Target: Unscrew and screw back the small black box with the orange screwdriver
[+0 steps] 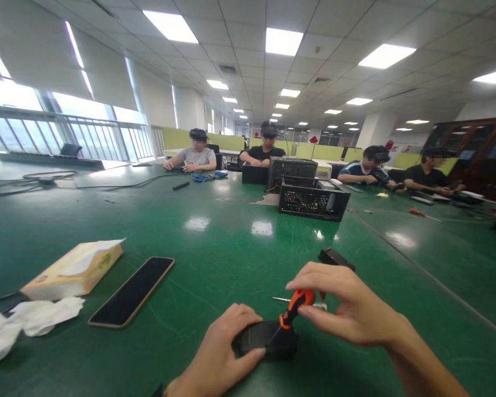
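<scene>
My right hand (347,309) is closed round an orange-and-black screwdriver (294,309), whose tip points down onto a small black box-like part (264,341) lying on the green table. My left hand (221,358) grips that black part from its left side, fingers curled against its edge. A thin metal bit (281,299) lies on the table just behind the screwdriver. A second small black piece (334,258) sits beyond my right hand.
A phone (132,290) lies face up to the left, beside a tissue box (74,270) and crumpled tissues (33,317). Open black computer cases (312,199) stand mid-table. Several people sit working at the far side. Another screwdriver (424,214) lies at right.
</scene>
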The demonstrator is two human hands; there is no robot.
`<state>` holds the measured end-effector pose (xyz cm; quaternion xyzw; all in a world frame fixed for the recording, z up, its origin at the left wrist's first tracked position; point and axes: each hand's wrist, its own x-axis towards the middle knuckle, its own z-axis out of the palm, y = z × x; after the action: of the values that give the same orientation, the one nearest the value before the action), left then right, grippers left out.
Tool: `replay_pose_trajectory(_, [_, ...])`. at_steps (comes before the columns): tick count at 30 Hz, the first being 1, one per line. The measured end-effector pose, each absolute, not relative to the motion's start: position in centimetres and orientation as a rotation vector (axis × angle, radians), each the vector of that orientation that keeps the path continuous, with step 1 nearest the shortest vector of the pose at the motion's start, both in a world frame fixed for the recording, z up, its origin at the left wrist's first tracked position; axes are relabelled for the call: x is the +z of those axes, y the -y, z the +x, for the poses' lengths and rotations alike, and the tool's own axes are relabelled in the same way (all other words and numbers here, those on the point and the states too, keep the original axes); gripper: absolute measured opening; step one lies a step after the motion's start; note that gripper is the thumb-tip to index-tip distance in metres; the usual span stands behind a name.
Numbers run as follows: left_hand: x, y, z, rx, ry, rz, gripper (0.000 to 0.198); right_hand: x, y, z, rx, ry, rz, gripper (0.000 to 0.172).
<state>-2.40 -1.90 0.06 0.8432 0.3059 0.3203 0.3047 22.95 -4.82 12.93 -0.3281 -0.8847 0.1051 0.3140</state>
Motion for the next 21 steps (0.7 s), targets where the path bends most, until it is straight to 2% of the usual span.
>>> replay_pose_trajectory(4, [0.08, 1.93, -2.33, 0.849, -0.808, 2.207, 0.026, 12.74, 4.87, 23.11, 0.149, 2.33, -0.967, 0.029])
replay_pose_trajectory(21, [0.47, 1.92, -2.18, 0.838, -0.82, 2.194, 0.026, 13.26, 4.98, 23.61, 0.225, 2.362, -0.986, 0.026])
